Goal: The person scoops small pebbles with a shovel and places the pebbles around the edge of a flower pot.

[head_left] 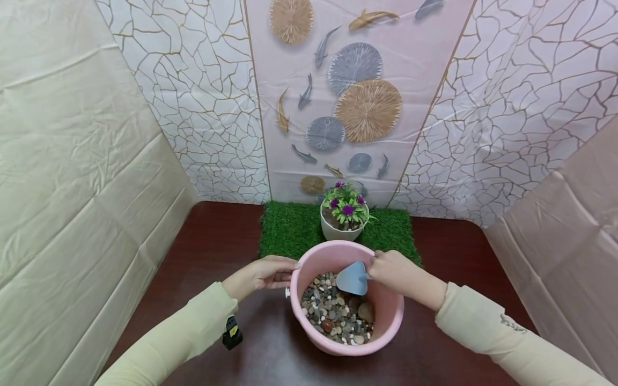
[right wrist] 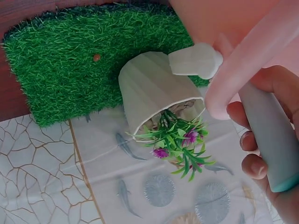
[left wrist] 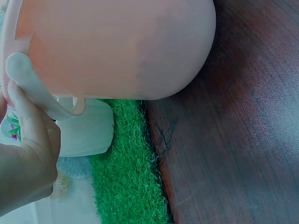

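Observation:
A pink bucket (head_left: 338, 349) stands on the table, its bottom covered with pebbles (head_left: 335, 313) of mixed colours and sizes. My left hand (head_left: 270, 272) holds the bucket's left rim. In the left wrist view its fingers lie by the pale bucket handle (left wrist: 39, 91), which hangs along the outer wall. My right hand (head_left: 398, 273) grips a small blue-grey scoop (head_left: 352, 279) at the bucket's far right rim. The scoop's blade is inside, above the pebbles, and I cannot tell whether it touches them. Fingers wrap round the scoop's handle (right wrist: 271, 135) in the right wrist view.
Behind the bucket, a white flowerpot (head_left: 340, 233) with purple flowers stands on a green grass mat (head_left: 289, 228). One small brown pebble (right wrist: 96, 58) lies on the mat. A small black object (head_left: 232, 333) with a yellow mark shows beside the left sleeve. Cloth-covered walls surround the dark red table (head_left: 203, 252).

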Demonstrator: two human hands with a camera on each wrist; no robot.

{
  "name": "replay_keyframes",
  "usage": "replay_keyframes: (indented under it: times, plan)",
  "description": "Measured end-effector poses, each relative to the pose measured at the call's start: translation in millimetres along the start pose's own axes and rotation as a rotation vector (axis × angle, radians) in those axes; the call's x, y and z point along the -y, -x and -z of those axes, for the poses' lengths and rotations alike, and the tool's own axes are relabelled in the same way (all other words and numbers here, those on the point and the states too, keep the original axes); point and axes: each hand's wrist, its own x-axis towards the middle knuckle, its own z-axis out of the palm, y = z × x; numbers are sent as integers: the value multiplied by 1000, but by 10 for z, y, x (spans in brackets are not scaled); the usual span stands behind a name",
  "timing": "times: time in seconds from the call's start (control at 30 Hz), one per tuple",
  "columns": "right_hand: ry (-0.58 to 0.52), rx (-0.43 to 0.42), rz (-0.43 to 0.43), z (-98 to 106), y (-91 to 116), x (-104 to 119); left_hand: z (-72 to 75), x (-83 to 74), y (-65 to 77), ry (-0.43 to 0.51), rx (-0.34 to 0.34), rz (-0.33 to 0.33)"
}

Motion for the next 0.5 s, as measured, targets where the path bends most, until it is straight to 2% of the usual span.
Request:
replay_keyframes:
  times: [0.1, 0.2, 0.3, 0.5]
  plan:
    - [47, -14, 2, -57, -42, 49, 2, -7, 3, 0, 0, -1]
    - [33, -29, 26, -148, -99, 103, -2, -8, 4, -2, -2, 4]
    - [-30, -35, 41, -257, -147, 142, -11, -8, 3, -5, 1, 8]
    - [-167, -32, 9, -426, -146, 126, -9, -13, 12, -14, 6, 7]
